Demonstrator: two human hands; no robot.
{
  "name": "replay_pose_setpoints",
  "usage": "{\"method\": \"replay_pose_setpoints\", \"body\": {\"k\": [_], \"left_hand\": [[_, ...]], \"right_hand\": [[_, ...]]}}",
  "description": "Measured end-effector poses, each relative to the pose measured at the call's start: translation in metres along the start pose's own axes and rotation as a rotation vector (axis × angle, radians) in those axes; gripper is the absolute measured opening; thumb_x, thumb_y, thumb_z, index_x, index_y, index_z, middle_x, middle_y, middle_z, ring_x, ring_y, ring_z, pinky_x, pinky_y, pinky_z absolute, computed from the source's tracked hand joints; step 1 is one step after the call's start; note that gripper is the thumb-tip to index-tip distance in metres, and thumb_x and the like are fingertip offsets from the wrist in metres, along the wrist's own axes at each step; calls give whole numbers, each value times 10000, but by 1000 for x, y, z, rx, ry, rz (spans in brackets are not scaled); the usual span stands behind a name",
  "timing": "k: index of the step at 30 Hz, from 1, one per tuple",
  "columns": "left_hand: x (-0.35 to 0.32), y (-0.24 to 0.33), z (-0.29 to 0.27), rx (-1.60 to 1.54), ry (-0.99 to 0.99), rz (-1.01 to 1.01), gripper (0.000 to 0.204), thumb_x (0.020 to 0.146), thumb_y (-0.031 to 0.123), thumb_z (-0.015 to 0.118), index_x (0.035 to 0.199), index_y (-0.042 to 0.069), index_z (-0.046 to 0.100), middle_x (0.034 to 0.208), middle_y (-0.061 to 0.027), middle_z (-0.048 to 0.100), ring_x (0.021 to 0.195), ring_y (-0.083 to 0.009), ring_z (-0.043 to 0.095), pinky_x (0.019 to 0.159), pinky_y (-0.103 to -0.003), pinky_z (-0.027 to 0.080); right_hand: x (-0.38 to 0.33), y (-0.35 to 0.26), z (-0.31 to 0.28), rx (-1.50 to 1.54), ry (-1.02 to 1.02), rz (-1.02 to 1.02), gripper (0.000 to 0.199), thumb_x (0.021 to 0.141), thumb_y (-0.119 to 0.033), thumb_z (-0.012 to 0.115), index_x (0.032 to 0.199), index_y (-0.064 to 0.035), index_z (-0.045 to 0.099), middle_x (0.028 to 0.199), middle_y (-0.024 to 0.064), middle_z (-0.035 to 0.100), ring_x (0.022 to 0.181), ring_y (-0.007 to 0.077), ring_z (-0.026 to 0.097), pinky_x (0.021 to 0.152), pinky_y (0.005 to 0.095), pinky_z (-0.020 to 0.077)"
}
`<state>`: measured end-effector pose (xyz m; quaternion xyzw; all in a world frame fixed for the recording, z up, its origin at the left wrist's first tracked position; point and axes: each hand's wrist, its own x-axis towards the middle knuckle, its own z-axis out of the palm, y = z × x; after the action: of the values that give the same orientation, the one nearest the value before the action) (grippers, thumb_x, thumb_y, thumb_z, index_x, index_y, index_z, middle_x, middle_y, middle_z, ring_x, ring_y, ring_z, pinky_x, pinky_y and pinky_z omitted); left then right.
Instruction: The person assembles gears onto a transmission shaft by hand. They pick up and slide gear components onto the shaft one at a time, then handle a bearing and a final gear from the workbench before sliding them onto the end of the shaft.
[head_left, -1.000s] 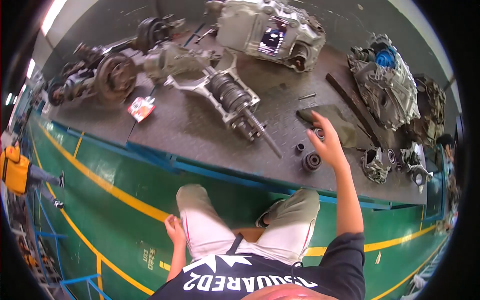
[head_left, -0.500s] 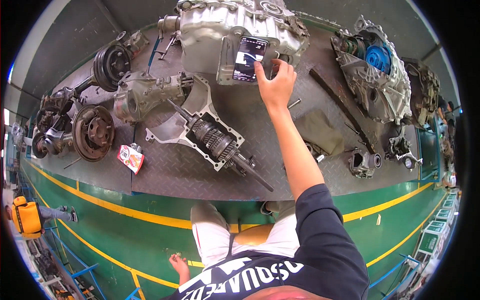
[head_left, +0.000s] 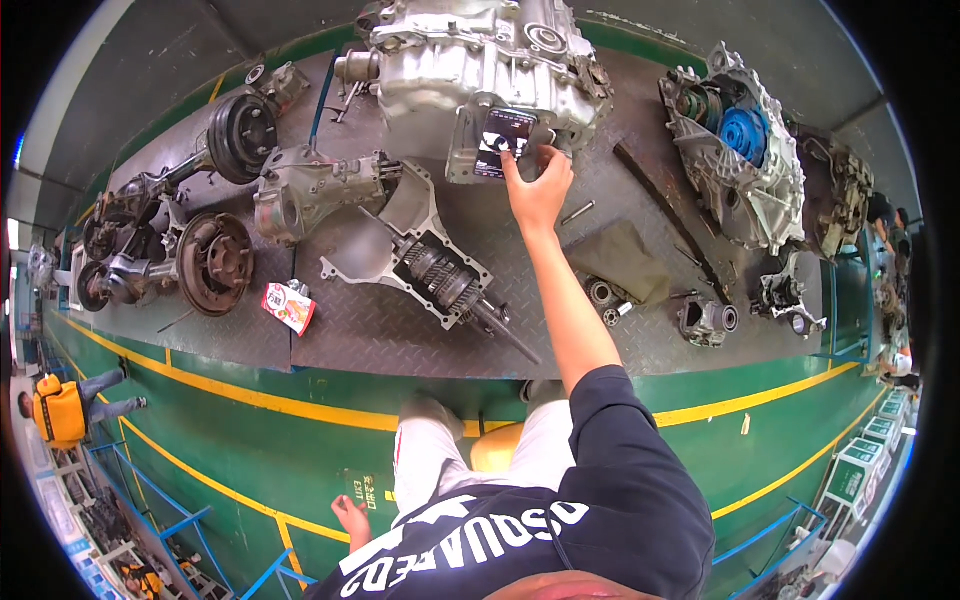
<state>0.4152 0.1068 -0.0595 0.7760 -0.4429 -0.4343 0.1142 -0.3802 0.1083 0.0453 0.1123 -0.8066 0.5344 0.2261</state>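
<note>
My right hand (head_left: 541,190) reaches forward to a dark smartphone (head_left: 503,143) with a lit screen. The thumb touches the lower part of the screen, while the other fingers bend apart at the phone's right side without gripping it. Propped upright, the phone leans against a large silver gearbox housing (head_left: 435,90) at the far middle of the bench. Down beside my left thigh hangs my left hand (head_left: 350,517), loosely open, holding nothing that I can see. Nearer than the phone lies an opened gearbox half with its gear shaft (head_left: 440,277).
On the metal bench (head_left: 390,350) lie a grey transmission case (head_left: 310,190), a rusty brake drum axle (head_left: 215,262), a red-and-white packet (head_left: 288,308), a dark cloth (head_left: 625,262), a long bar (head_left: 672,212) and a cutaway housing with blue part (head_left: 735,150). A person with a yellow backpack (head_left: 60,411) stands far left.
The view has shifted slightly, so the bench items sit a little differently. My right thumb stays at the phone screen, whose picture has changed. My left hand remains low by my thigh.
</note>
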Motion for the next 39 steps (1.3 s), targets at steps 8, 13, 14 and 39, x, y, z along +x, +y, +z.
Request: {"method": "replay_pose_setpoints", "body": {"k": [8, 13, 14, 39], "left_hand": [[-30, 27, -46, -39, 59, 15, 335, 1157, 354, 527, 1391, 120, 471, 1179, -66, 580, 756, -165, 680, 590, -297, 494], [-61, 40, -67, -13, 117, -33, 332, 1153, 361, 533, 1389, 137, 470, 1174, -69, 583, 774, -174, 682, 591, -303, 493], [-67, 41, -70, -76, 147, -60, 328, 1152, 362, 534, 1387, 142, 471, 1169, -68, 583, 774, -177, 681, 590, -305, 491], [81, 178, -12, 24, -109, 30, 408, 1106, 302, 646, 1428, 108, 487, 1227, -82, 595, 929, -223, 661, 716, -381, 564]], "right_hand": [[0, -15, 3, 5, -6, 151, 607, 833, -413, 908, 1190, 6, 652, 1157, 160, 656, 1125, 354, 567, 1009, 477, 455], [2, -5, 11, -34, 45, 176, 613, 826, -399, 908, 1208, 7, 652, 1151, 151, 644, 1138, 357, 555, 1035, 485, 435], [-3, -7, 9, -17, 40, 200, 620, 822, -399, 910, 1216, 5, 652, 1159, 153, 644, 1142, 359, 554, 1039, 487, 432], [-29, -62, 62, 101, 287, 397, 805, 728, -253, 939, 1400, -9, 570, 1262, 233, 697, 1181, 405, 692, 1031, 466, 543]]}}
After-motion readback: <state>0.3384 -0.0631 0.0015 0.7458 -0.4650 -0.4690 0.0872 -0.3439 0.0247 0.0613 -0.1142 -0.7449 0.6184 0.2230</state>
